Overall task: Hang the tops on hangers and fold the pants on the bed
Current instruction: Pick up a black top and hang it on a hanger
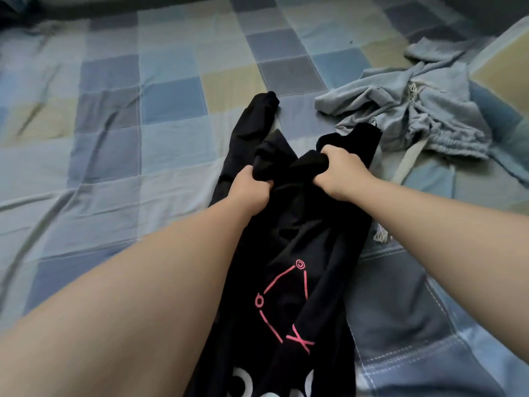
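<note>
The head view looks down along two bare forearms that reach from the bottom edge toward the middle of the frame. Both hands hold a black top (289, 282), which runs from the bottom centre up to the middle of the picture and lies over the bed (137, 116).

The left hand (252, 187), just left of centre, has its fingers curled round a bunch of the black cloth: its grip is closed tight on the fabric. The right hand (340, 173), just right of centre and slightly higher, is likewise a fist full of the same cloth, so its grip is also narrow and holding the top. The two fists are near each other, with a fold of black fabric between them.

One black sleeve (266, 110) stretches away from the hands toward the upper centre and rests flat on the sheet. Low on the top there is a pink line print (283, 299) of small circles joined by straight strokes, and white shapes show at the very bottom edge.

The bed is covered by a creased sheet checked in blue, grey and pale yellow squares, filling the left and upper parts of the frame.

At the upper right lies a crumpled light blue garment (415, 116) with a gathered waistband and a pale cord (406, 159) trailing down from it; its edge touches the black cloth beside the right hand. At the lower right, under the right forearm, lies a blue denim garment (400, 305) with pale stitching, just beside the black top.
</note>
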`<state>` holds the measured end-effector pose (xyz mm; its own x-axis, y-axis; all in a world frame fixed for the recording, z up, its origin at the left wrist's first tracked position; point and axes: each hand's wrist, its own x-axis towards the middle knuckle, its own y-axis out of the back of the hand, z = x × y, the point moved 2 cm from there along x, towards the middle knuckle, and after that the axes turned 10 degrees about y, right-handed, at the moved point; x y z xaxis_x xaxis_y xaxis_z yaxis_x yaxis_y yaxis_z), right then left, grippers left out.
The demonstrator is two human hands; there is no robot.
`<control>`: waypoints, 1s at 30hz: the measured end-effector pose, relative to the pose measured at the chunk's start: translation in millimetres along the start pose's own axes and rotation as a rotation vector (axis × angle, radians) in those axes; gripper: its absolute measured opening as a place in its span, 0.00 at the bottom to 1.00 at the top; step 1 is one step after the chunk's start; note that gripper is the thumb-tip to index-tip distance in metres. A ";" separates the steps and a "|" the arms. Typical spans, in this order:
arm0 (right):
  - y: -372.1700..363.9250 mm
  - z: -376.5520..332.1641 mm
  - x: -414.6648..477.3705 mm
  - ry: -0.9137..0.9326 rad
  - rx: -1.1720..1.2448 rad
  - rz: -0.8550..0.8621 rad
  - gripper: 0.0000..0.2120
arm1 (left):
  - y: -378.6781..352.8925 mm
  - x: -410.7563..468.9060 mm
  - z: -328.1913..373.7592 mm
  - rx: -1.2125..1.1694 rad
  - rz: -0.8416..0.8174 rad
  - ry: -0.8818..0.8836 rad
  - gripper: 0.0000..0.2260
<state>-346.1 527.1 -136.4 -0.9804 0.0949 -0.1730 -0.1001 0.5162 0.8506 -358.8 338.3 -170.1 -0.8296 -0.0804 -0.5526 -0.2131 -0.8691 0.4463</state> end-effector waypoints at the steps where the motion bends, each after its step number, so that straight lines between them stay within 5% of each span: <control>1: 10.7 -1.1 -17.0 -0.021 0.086 -0.012 0.09 | 6.7 -21.5 -9.1 -0.017 -0.007 0.064 0.12; 4: 49.0 -5.7 -75.1 -0.095 0.232 -0.035 0.09 | 30.2 -98.6 -34.6 -0.130 -0.035 0.295 0.15; 8: 123.5 -34.5 -161.9 -0.136 0.308 -0.084 0.14 | 74.1 -217.7 -20.9 -0.275 -0.046 0.395 0.05; 16: 305.8 -135.9 -336.3 -0.056 0.368 -0.058 0.13 | 184.9 -443.4 93.7 -0.082 0.243 -0.035 0.13; 21: 380.6 -184.5 -405.3 0.045 0.452 -0.096 0.04 | 235.5 -539.7 174.0 -0.374 0.123 -0.211 0.05; 27: 423.7 -230.4 -438.7 0.143 0.610 -0.339 0.15 | 267.7 -616.1 263.8 -0.525 0.028 -0.451 0.07; 30: 443.8 -252.9 -443.7 0.250 0.684 -0.335 0.32 | 278.1 -648.9 305.4 -0.541 0.005 -0.558 0.10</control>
<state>1.4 498.8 443.4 -0.9337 -0.3095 -0.1799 -0.3490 0.8987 0.2657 -37.5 297.8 527.5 -0.9975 0.0482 -0.0508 -0.0463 -0.9982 -0.0376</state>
